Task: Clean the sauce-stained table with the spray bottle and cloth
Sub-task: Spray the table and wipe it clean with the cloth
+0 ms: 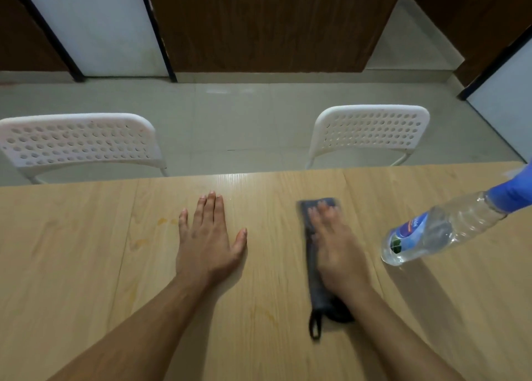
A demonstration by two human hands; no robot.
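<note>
R hand [335, 245] flat, pressing cloth [312, 254]; cloth long axis near-far, loop twd person. L hand [208, 236] flat on table [86, 265].

Single head-worn wide-angle view, no second view to share with. Looks forward and down from the near edge of the wooden table [86, 265], close over it. Both forearms enter from the bottom edge. Far table edge sits mid-frame; two white chairs [371, 133], tiled floor [230, 115] and wall panels beyond.

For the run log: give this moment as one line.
left hand flat on table | right hand pressing cloth | spray bottle tilted at right | stains remain
</note>
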